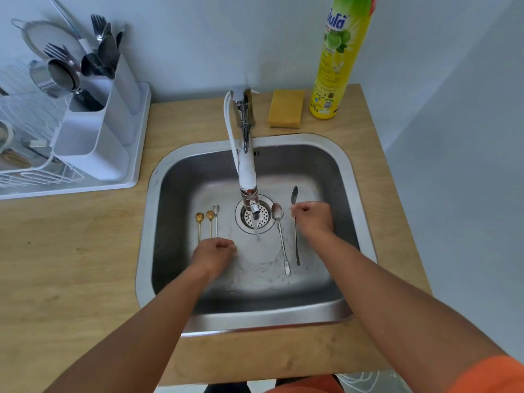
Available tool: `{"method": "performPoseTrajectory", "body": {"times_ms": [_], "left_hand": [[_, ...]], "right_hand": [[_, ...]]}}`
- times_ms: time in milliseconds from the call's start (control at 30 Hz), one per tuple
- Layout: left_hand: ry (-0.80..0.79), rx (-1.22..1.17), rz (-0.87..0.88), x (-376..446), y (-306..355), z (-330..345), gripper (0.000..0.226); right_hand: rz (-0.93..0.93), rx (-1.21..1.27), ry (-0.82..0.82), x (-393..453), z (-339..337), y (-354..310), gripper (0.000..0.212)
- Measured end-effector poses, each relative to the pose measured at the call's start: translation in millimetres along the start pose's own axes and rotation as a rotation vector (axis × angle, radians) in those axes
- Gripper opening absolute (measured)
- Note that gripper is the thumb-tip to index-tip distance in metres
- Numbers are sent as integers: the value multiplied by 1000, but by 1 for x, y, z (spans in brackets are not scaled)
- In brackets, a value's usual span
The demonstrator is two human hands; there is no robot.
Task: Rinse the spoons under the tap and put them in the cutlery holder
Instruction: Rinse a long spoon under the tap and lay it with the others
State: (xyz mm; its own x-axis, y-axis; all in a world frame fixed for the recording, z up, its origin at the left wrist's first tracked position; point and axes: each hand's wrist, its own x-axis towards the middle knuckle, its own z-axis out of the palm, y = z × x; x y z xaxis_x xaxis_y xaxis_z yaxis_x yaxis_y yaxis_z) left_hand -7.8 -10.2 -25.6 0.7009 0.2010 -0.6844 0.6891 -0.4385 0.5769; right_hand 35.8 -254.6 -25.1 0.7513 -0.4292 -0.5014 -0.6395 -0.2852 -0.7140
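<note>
At the bottom of the frame two bare forearms reach over the front edge of the pale wooden bench into the square stainless-steel sink. The left hand, lower centre, has its fingers curled over the handle ends of three small spoons: two gold teaspoons and a slim silver teaspoon, lying side by side on the sink floor with bowls pointing away; whether it actually grips them cannot be told. The right hand, centre right, is curled around the middle of a long dark-bowled steel spoon, close to the right sink wall. Between the hands lies a silver tablespoon, free, beside the round drain strainer. A thin stream falls from the chrome tap onto open sink floor. Farther back stand a yellow sponge and a yellow dish-soap bottle. At upper left, the white compartmented cutlery holder holds forks and spoons.
</note>
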Motion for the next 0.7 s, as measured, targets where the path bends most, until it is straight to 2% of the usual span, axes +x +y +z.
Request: {"method": "performPoseTrajectory", "body": {"times_ms": [100,267,500,700], "left_hand": [[156,171,53,13,-1,-10,23],[355,514,98,19,4,-16,26],[374,603,92,26,1,-13,17],[363,721,75,22,0,-7,27]], "right_hand": [[-58,-212,47,0,1,7,17],[-106,-455,13,-4,12,14,23],[-136,-581,-4,-5,23,15,22],[-199,-662,-21,-2,26,15,23]]}}
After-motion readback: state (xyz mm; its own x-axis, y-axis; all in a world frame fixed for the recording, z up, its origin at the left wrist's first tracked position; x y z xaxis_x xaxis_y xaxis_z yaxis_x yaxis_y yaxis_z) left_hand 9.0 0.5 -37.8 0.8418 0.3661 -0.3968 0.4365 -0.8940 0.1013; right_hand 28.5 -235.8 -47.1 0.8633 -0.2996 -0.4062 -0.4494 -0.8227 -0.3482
